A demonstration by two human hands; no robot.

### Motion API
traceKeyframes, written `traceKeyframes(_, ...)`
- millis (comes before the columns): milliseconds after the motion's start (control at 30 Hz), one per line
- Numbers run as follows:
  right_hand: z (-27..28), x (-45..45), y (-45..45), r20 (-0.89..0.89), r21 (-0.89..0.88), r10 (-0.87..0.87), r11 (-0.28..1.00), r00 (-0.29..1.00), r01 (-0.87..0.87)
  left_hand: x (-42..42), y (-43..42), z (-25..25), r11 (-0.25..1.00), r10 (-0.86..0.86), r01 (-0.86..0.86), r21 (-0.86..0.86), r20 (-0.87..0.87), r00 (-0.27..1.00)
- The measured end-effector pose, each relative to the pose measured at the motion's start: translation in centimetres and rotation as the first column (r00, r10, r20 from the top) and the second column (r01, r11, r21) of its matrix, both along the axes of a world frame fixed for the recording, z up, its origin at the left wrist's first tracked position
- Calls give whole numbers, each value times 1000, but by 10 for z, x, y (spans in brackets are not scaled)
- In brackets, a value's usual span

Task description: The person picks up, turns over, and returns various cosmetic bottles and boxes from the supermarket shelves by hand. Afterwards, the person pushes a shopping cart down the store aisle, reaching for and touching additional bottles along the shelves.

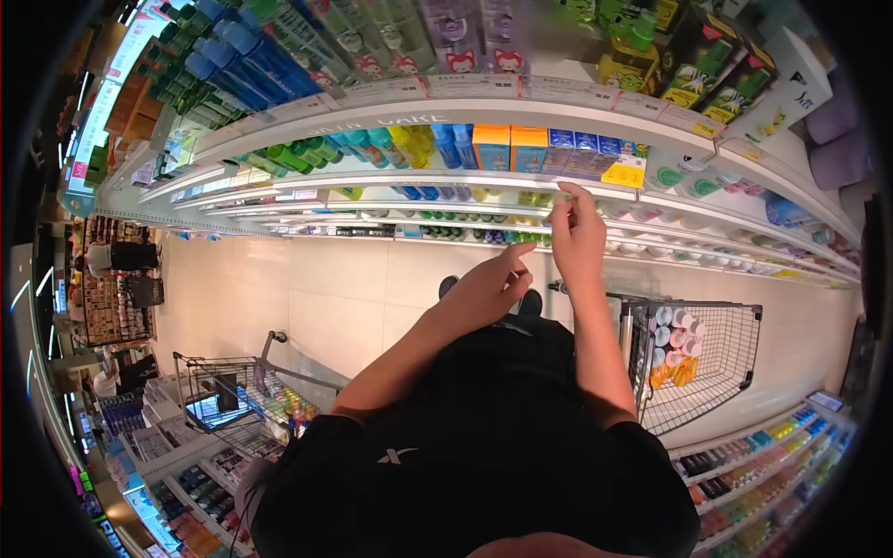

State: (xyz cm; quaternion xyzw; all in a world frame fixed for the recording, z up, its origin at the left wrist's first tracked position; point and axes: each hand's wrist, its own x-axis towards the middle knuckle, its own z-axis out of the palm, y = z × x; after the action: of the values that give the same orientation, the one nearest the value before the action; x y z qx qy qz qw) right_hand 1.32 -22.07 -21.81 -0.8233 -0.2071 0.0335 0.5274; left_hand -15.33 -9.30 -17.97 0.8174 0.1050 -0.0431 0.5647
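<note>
My left hand is in front of my body, below the shelves, its index finger stretched out and the others loosely bent. Nothing shows in it. My right hand is raised higher, its bent fingers near the edge of a white shelf. It appears to hold nothing, and I cannot tell whether a fingertip touches the shelf. Just above it stand blue boxes, a yellow box and orange boxes. Blue bottles and yellow bottles are further left on that row.
At my right is a wire shopping cart with several capped containers inside. Another cart with goods stands at my left. Stocked shelves run behind me. People are at the far left of the aisle.
</note>
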Motion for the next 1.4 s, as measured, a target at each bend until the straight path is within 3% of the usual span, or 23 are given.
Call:
traceKeyframes(67,12,-14,36,45,129,113,985,993,-118,-8,24,2,1000,14,-14,14,0,1000)
traceKeyframes(133,27,-20,65,34,99,149,983,988,-152,-23,56,4,998,-49,56,-37,175,983)
traceKeyframes(267,42,-25,120,59,-48,163,986,985,-161,-42,112,2,997,3,2,-79,59,998)
traceKeyframes(367,53,-30,148,-35,-2,124,992,992,-125,-63,147,-4,990,67,-56,-126,84,994)
traceKeyframes(500,35,-23,166,-23,-29,41,999,999,-41,-84,183,-21,981,74,-58,-184,85,994)
traceKeyframes(800,35,-40,187,26,-174,-62,983,998,65,-92,243,-14,974,-65,87,-207,114,991)
traceKeyframes(1067,55,-77,175,66,25,-134,991,989,133,-87,252,-6,939,-170,215,-270,179,969)
traceKeyframes(1200,76,-122,164,-25,273,-198,942,980,197,-80,246,-4,924,-116,162,-346,150,982)
traceKeyframes(1233,83,-128,161,-34,268,-207,940,978,209,-78,243,-3,927,-95,153,-342,181,979)
traceKeyframes(1333,88,-150,154,-394,411,-183,841,901,351,-73,239,6,932,-102,170,-319,219,970)
traceKeyframes(1400,70,-146,146,-489,538,-104,746,866,393,-67,245,16,895,-260,296,-333,150,954)
